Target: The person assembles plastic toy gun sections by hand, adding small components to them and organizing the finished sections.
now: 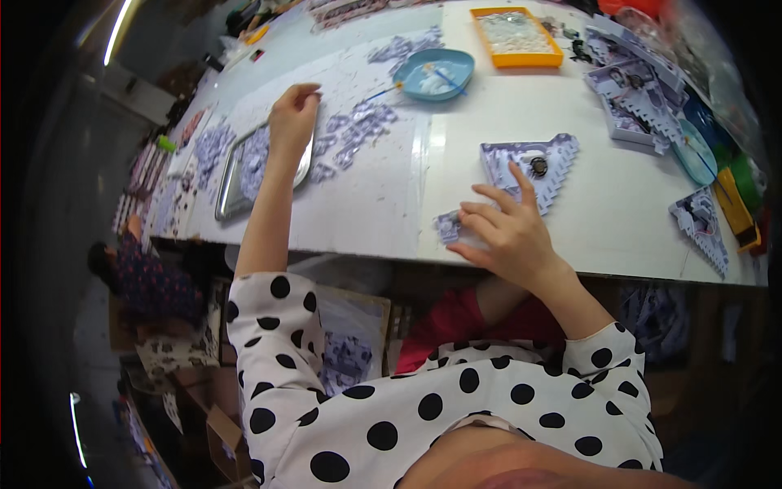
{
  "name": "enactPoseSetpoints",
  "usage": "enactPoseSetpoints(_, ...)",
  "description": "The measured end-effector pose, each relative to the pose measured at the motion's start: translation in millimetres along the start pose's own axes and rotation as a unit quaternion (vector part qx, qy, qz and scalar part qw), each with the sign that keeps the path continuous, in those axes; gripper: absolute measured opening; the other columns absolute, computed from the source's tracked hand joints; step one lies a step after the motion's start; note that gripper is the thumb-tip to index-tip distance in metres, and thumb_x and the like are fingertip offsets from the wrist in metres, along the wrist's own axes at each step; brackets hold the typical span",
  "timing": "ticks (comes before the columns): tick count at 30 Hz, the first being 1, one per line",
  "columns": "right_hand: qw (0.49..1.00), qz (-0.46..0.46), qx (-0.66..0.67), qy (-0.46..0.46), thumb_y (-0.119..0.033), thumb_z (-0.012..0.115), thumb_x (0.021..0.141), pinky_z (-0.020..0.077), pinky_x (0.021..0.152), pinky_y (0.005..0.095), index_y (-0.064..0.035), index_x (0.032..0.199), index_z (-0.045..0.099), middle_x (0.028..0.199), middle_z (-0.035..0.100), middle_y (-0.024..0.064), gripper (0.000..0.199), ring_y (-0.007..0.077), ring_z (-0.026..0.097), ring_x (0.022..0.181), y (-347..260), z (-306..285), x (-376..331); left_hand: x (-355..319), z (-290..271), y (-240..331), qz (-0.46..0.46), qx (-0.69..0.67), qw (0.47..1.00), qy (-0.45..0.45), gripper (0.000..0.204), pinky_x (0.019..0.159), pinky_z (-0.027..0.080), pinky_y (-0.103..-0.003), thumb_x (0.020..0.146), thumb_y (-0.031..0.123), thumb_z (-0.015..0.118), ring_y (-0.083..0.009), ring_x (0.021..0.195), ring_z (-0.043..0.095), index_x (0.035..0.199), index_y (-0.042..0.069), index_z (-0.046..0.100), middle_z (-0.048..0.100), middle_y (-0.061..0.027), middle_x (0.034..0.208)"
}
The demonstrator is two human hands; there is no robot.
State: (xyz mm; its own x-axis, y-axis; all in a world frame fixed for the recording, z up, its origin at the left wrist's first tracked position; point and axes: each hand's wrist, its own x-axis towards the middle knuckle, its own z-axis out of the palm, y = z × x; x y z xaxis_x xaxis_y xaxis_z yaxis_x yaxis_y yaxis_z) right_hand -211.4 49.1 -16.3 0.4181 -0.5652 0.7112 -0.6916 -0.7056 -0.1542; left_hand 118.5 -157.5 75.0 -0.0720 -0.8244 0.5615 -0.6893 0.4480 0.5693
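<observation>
My left hand reaches far out over the white table, fingertips pinched together above a metal tray holding purple printed paper pieces; whether it holds a piece I cannot tell. My right hand lies near the front edge with fingers spread, pressing on a small purple printed card piece. Its index finger points toward a triangular purple card with zigzag edges and a small dark charm on it.
A blue dish with a brush and an orange tray of pale bits stand at the back. Stacked triangular cards and coloured containers crowd the right side. Another person sits at lower left; cardboard boxes are under the table.
</observation>
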Motion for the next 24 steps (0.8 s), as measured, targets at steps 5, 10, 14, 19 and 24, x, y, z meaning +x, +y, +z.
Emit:
enactPoseSetpoints(5, 1.000, -0.010, 0.017, -0.005, -0.037, 0.086, 0.073, 0.0260, 0.120, 0.0615, -0.0085, 0.095, 0.073, 0.101, 0.072, 0.0007, 0.038, 0.0228, 0.062, 0.116, 4.8, 14.6, 3.4, -3.5, 26.2, -31.7, -0.083, 0.066, 0.986, -0.129, 0.030, 0.089, 0.053, -0.031, 0.092, 0.019, 0.069, -0.0202, 0.100, 0.072, 0.120, 0.011, 0.073, 0.076, -0.0110, 0.111)
enactPoseSetpoints(10, 1.000, -0.010, -0.005, 0.012, -0.040, 0.083, 0.076, 0.0249, 0.120, 0.0613, -0.0089, 0.094, 0.075, 0.099, 0.073, 0.0021, 0.037, 0.0218, 0.062, 0.115, 5.9, 4.7, -0.7, 4.1, 51.9, -23.2, -0.020, 0.121, 0.972, -0.203, 0.039, 0.094, 0.053, -0.037, 0.084, 0.023, 0.071, -0.0287, 0.106, 0.070, 0.121, 0.011, 0.073, 0.075, -0.0132, 0.115)
enactPoseSetpoints(14, 1.000, -0.013, 0.021, 0.005, -0.041, 0.081, 0.077, 0.0246, 0.119, 0.0615, -0.0072, 0.093, 0.073, 0.097, 0.073, 0.0028, 0.038, 0.0232, 0.064, 0.112, 4.0, 5.5, -3.2, -3.3, 60.5, -29.6, 0.027, 0.139, 0.971, -0.193, 0.037, 0.094, 0.052, -0.041, 0.079, 0.014, 0.068, -0.0368, 0.106, 0.068, 0.115, 0.007, 0.073, 0.072, -0.0217, 0.110)
enactPoseSetpoints(19, 0.999, -0.019, 0.027, 0.028, -0.044, 0.079, 0.079, 0.0254, 0.119, 0.0611, -0.0065, 0.091, 0.073, 0.094, 0.073, 0.0032, 0.040, 0.0231, 0.065, 0.112, 0.5, 10.6, -8.7, -25.7, 40.2, -7.5, 0.014, 0.065, 0.989, -0.131, 0.044, 0.085, 0.054, -0.034, 0.081, 0.004, 0.067, -0.0260, 0.098, 0.067, 0.125, 0.011, 0.070, 0.066, -0.0155, 0.106)
enactPoseSetpoints(24, 0.999, -0.017, 0.013, 0.034, -0.045, 0.078, 0.080, 0.0251, 0.119, 0.0610, -0.0064, 0.091, 0.073, 0.093, 0.072, 0.0037, 0.041, 0.0235, 0.064, 0.111, 3.1, 8.9, -10.8, -80.1, 25.5, 50.9, -0.049, -0.231, 0.958, -0.162, 0.052, 0.073, 0.047, -0.015, 0.085, -0.011, 0.061, -0.0073, 0.085, 0.056, 0.134, 0.004, 0.061, 0.059, -0.0030, 0.102)
